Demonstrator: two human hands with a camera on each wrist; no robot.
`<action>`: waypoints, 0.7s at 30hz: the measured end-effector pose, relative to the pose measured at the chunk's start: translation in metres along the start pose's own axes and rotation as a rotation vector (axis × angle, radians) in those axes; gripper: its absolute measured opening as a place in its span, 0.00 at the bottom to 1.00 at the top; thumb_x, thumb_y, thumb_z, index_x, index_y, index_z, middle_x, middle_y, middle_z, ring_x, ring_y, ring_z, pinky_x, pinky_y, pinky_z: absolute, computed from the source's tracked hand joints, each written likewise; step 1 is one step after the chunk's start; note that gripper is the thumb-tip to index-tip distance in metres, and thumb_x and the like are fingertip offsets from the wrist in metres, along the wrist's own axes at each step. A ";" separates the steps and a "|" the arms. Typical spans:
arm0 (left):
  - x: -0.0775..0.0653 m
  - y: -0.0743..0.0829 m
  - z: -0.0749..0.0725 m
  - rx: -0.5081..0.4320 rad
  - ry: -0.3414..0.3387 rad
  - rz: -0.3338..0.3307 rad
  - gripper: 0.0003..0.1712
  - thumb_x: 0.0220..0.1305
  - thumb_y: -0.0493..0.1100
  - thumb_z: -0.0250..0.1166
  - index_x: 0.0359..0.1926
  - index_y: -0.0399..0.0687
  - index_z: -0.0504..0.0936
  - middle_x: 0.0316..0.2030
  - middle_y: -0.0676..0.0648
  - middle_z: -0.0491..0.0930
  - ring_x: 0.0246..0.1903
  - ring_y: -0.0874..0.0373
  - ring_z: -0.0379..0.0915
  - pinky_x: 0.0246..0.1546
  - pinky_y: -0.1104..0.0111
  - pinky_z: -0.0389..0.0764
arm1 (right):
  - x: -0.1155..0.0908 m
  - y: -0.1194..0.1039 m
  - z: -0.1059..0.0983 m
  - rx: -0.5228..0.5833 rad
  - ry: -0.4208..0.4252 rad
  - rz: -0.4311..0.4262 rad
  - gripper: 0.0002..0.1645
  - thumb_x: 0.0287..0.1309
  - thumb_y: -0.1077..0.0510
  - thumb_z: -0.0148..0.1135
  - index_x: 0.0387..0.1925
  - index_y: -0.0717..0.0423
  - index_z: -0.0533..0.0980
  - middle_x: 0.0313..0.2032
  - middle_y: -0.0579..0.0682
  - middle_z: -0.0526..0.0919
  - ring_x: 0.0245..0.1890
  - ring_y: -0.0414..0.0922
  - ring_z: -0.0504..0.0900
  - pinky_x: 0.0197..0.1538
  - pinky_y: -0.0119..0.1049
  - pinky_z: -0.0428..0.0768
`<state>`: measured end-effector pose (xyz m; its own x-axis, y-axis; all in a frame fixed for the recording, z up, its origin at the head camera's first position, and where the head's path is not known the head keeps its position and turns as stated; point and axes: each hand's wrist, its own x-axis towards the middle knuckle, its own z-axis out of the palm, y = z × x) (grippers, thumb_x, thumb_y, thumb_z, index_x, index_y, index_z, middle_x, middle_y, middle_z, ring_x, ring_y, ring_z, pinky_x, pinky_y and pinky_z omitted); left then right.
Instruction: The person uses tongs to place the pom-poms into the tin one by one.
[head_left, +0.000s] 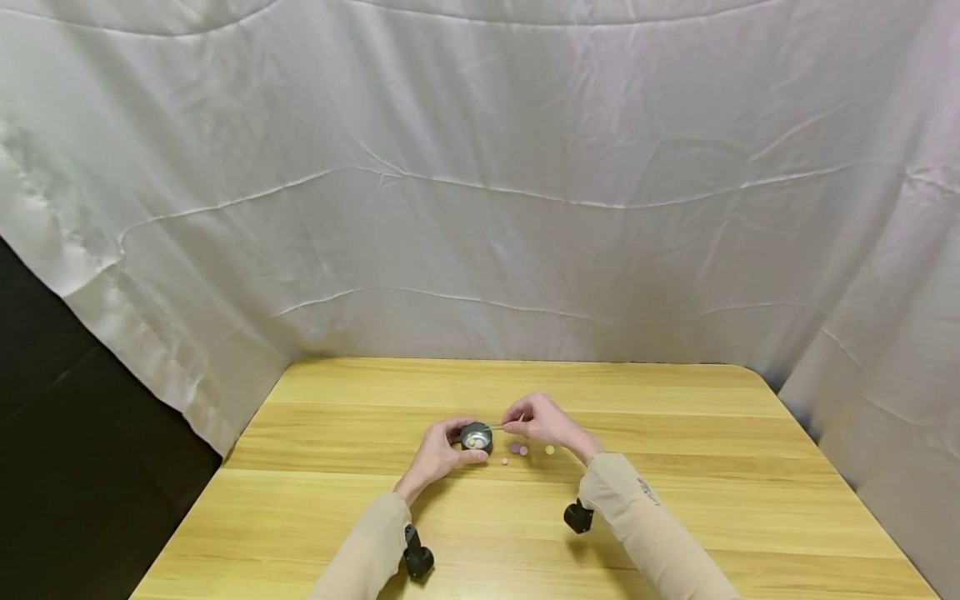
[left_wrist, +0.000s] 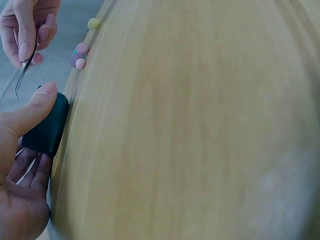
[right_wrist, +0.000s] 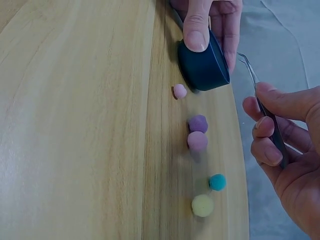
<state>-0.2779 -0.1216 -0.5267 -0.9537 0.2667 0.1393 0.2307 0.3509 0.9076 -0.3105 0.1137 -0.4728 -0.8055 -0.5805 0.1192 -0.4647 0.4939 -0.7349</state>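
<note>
Near the middle of the wooden table (head_left: 487, 533), head view: the left hand (head_left: 438, 454) holds a dark round cup (head_left: 488, 448), thumb along the near side and fingers at the far side, while the right hand (head_left: 546, 419) pinches metal tweezers (head_left: 495, 427) whose tips reach the cup's rim. Pale round shapes (head_left: 472, 442) show inside the cup. To its right lie a small pale-pink ball (head_left: 505, 461), a purple ball (head_left: 514, 447), a pink ball (head_left: 523, 451) and, farther right, a yellow ball (head_left: 550, 449).

Left wrist view: the left thumb lies across the cup's smooth wall. The cup should prove stiff, light and somewhat slippery, best held by its side, leaving the mouth free. The tweezers' tip is narrow and bent; no ball can be made out at it.

Right wrist view: thumb and fingers pinch the tweezers along the shank, a sound hold for a thin, springy tool. A teal ball (right_wrist: 217, 182) lies just beside the yellow ball; the purple and pink balls touch. All look soft and very light, apt to roll; a gentle squeeze across the middle should suit them.
</note>
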 end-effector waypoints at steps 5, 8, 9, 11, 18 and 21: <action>0.000 0.000 0.000 0.002 0.000 0.006 0.32 0.51 0.40 0.80 0.58 0.39 0.81 0.52 0.38 0.84 0.52 0.45 0.82 0.55 0.53 0.82 | 0.001 0.002 0.000 0.004 0.003 -0.006 0.07 0.63 0.62 0.66 0.39 0.62 0.86 0.35 0.56 0.90 0.33 0.50 0.87 0.35 0.27 0.80; -0.001 0.000 0.000 0.002 -0.001 0.009 0.32 0.51 0.40 0.80 0.58 0.39 0.81 0.52 0.38 0.84 0.52 0.45 0.82 0.54 0.54 0.82 | -0.001 0.002 -0.001 -0.009 0.012 -0.015 0.07 0.63 0.62 0.66 0.39 0.61 0.86 0.35 0.55 0.90 0.32 0.48 0.86 0.35 0.26 0.80; -0.001 0.000 0.000 -0.001 -0.003 0.009 0.32 0.52 0.40 0.80 0.58 0.39 0.81 0.52 0.38 0.84 0.52 0.45 0.82 0.54 0.54 0.82 | -0.002 0.002 -0.002 -0.011 0.014 -0.017 0.07 0.63 0.62 0.66 0.39 0.61 0.86 0.35 0.55 0.90 0.32 0.46 0.86 0.36 0.26 0.80; -0.001 0.001 0.000 -0.002 -0.004 0.010 0.32 0.52 0.40 0.79 0.59 0.39 0.80 0.53 0.38 0.84 0.52 0.44 0.82 0.54 0.55 0.82 | -0.004 0.003 -0.004 -0.018 0.017 -0.016 0.07 0.63 0.62 0.66 0.39 0.61 0.87 0.34 0.54 0.90 0.30 0.43 0.84 0.34 0.26 0.79; -0.001 0.001 0.000 0.005 0.000 0.015 0.33 0.52 0.40 0.80 0.59 0.39 0.80 0.52 0.38 0.84 0.51 0.45 0.82 0.53 0.56 0.83 | -0.018 0.015 -0.012 -0.028 0.021 -0.035 0.08 0.64 0.62 0.66 0.37 0.63 0.86 0.33 0.56 0.90 0.26 0.36 0.79 0.31 0.26 0.77; -0.002 0.001 -0.001 0.009 0.000 0.013 0.33 0.52 0.40 0.80 0.59 0.39 0.81 0.51 0.38 0.84 0.50 0.45 0.82 0.53 0.56 0.83 | -0.026 0.020 -0.016 -0.043 0.027 -0.035 0.07 0.64 0.62 0.66 0.37 0.62 0.86 0.33 0.55 0.90 0.25 0.31 0.77 0.32 0.26 0.78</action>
<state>-0.2763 -0.1224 -0.5260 -0.9504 0.2717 0.1513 0.2452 0.3556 0.9019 -0.3051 0.1487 -0.4801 -0.7976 -0.5809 0.1626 -0.5080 0.5014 -0.7004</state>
